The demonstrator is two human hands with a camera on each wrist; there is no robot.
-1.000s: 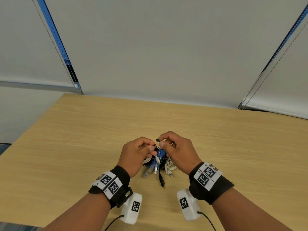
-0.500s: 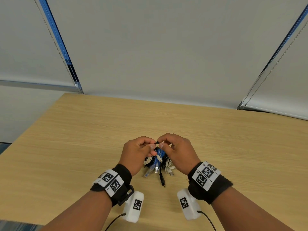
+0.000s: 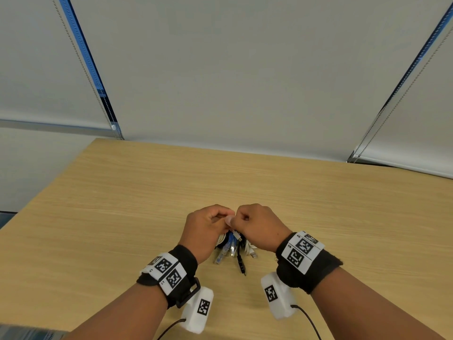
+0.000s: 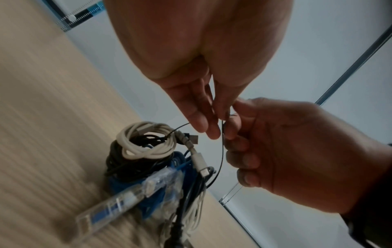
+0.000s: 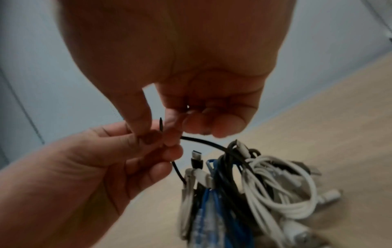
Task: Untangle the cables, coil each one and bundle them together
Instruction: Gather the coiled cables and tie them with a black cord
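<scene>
A bundle of coiled cables (image 3: 231,246) stands on the wooden table (image 3: 122,217): a white coil (image 4: 144,142), black cable and a blue cable (image 4: 161,184) with a clear plug (image 4: 118,203). A thin black tie (image 4: 222,151) loops round the top of the bundle (image 5: 265,181). My left hand (image 3: 208,224) pinches one part of the tie (image 5: 203,142) and my right hand (image 3: 257,223) pinches its other end. Both hands meet fingertip to fingertip just above the bundle. In the head view the hands hide the tie.
A black plug (image 3: 242,266) and a silver USB plug (image 3: 254,254) stick out of the bundle toward me. Closed roller blinds (image 3: 232,82) with bead chains (image 3: 83,69) hang behind the table's far edge. Wrist camera leads (image 3: 308,322) trail off the near edge.
My two hands have drawn together until the fingertips touch. The black tie end that stuck up from my right fingers is now hidden between the hands. The bundle has stayed in place.
</scene>
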